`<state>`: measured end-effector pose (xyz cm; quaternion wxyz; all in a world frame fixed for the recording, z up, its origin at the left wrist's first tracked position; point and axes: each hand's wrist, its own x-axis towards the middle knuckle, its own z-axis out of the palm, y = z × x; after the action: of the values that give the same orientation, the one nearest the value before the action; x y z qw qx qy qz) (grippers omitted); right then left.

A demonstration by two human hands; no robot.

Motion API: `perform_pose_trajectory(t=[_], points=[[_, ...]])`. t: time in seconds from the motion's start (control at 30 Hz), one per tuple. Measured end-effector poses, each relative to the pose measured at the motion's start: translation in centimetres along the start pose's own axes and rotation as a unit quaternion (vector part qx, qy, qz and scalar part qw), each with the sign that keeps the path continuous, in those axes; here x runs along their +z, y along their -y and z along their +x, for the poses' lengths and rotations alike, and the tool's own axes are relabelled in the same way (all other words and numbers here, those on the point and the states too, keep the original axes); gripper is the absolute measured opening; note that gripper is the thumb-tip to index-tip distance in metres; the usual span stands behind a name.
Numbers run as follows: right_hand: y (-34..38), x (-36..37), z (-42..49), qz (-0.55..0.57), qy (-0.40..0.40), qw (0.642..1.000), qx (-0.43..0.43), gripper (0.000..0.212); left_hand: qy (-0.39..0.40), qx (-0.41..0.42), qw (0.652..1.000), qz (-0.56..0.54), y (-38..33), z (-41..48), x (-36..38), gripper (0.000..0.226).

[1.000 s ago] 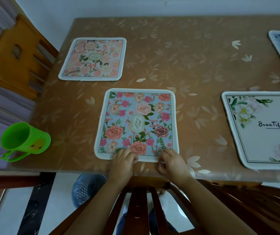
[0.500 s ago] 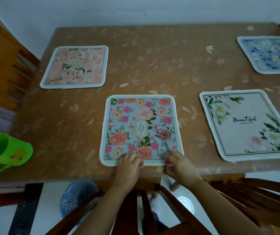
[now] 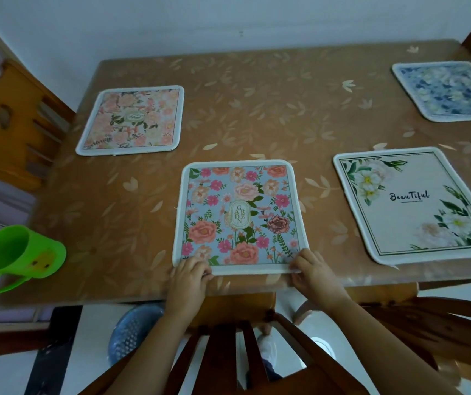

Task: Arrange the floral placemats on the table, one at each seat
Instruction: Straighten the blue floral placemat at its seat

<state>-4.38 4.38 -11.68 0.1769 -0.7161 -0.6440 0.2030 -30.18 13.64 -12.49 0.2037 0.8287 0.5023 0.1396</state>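
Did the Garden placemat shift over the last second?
Yes. The Garden placemat slid right, toward the Beautiful placemat: the pale leaf print beyond its far edge, once opposite its middle, now sits nearer its left corner.

The left hand (image 3: 190, 276) and right hand (image 3: 312, 270) have slid apart to the near corners of the blue garden placemat (image 3: 240, 215).

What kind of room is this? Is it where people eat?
Probably a dining room in a home. A table with a leaf-patterned cover has wooden chairs beside it, floral placemats lie on it, and a green cup sits near its edge.
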Motion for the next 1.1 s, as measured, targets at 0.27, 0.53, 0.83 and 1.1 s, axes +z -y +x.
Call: perform_pose_trajectory(t=[0.27,0.53,0.83,1.1], points=[[0.4,0.3,-0.1,-0.013,-0.025,0.999,-0.029,0.02,-0.019,-0.025,0.999,-0.011,0.0,-0.3,0.3,0.019],[0.5,0.8,1.4,-0.026,-0.007,1.0,-0.015,0.015,-0.009,-0.04,0.999,0.006,0.8,-0.1,0.0,0.014],[0.8,1.1,1.1,-0.027,-0.008,1.0,0.009,0.016,-0.01,-0.042,0.999,-0.002,0.7,0.0,0.0,0.014],[0.7,1.0,1.1,-0.042,0.013,0.999,0.016,0.017,-0.009,-0.044,0.999,0.003,1.0,-0.1,0.3,0.014]])
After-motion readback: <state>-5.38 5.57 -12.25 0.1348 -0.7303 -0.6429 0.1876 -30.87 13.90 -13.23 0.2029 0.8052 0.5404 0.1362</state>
